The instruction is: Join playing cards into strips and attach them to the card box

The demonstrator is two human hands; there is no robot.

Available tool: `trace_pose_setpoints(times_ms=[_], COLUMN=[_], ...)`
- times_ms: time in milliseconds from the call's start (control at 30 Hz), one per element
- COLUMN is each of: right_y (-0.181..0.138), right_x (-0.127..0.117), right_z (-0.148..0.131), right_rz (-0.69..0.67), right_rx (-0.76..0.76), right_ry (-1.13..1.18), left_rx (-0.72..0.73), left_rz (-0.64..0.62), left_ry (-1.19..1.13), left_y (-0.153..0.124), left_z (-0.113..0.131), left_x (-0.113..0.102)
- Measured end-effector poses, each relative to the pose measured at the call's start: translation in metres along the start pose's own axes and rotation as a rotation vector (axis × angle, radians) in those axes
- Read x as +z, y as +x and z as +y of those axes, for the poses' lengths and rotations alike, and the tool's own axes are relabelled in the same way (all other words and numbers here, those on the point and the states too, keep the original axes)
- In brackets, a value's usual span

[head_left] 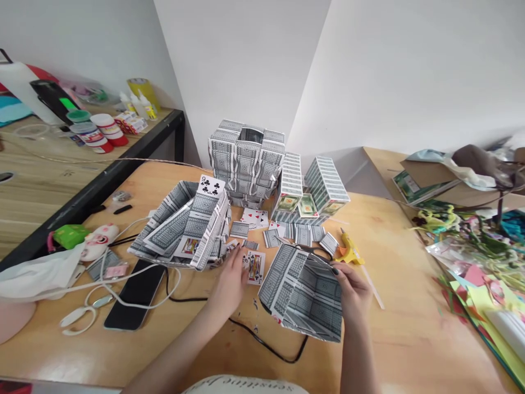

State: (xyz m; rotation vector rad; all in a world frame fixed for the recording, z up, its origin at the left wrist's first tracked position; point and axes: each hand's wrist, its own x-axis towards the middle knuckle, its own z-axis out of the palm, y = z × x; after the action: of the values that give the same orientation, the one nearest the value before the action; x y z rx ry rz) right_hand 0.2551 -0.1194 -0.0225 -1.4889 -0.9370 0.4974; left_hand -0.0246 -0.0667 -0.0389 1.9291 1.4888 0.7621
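My right hand [353, 291] grips the edge of an open box made of playing cards [283, 287], thumb and fingers closed on its right rim. The box is tilted, and its hollow inside shows. My left hand [229, 282] reaches low over the table with fingers stretched out. Its fingertips touch or hover just over small cut card pieces [232, 244]; I cannot tell which. Beside those fingers a face card [255, 268] lies flat. To the left stands a larger card-built tray [164, 219], with a nine of clubs [211, 185] on its top edge.
A card-covered block [246, 158] and stacked card packs [326, 183] stand at the back. Scissors [322, 253] and a yellow glue gun [348, 249] lie behind the box. A phone [135, 298] and white cables are at left. Paper scraps [479, 295] cover the right side.
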Motion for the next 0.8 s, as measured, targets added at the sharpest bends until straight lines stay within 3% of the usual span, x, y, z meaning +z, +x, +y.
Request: trace_pose_setpoints(times_ms=[100, 200, 367, 567, 700, 800], right_y=[0.000, -0.001, 0.000, 0.004, 0.006, 0.007], right_x=[0.002, 0.004, 0.011, 0.025, 0.039, 0.044], right_z=[-0.003, -0.007, -0.014, -0.025, -0.033, -0.034], right_rz=[-0.029, -0.064, -0.142, -0.345, -0.517, -0.542], right_rx=[0.001, -0.007, -0.007, -0.039, -0.056, -0.054], right_ry=[-0.018, -0.031, -0.046, -0.172, -0.260, -0.312], left_rx=[0.076, 0.119, 0.225, 0.244, 0.228, 0.200], left_rz=[-0.054, -0.112, -0.149, -0.098, -0.163, -0.211], left_ry=[0.306, 0.439, 0.394, 0.260, 0.322, 0.398], left_y=[-0.015, -0.014, 0.013, 0.037, 0.052, 0.060], left_z=[-0.005, -0.005, 0.003, 0.004, -0.007, -0.010], left_x=[0.008, 0.017, 0.025, 0.014, 0.008, 0.009])
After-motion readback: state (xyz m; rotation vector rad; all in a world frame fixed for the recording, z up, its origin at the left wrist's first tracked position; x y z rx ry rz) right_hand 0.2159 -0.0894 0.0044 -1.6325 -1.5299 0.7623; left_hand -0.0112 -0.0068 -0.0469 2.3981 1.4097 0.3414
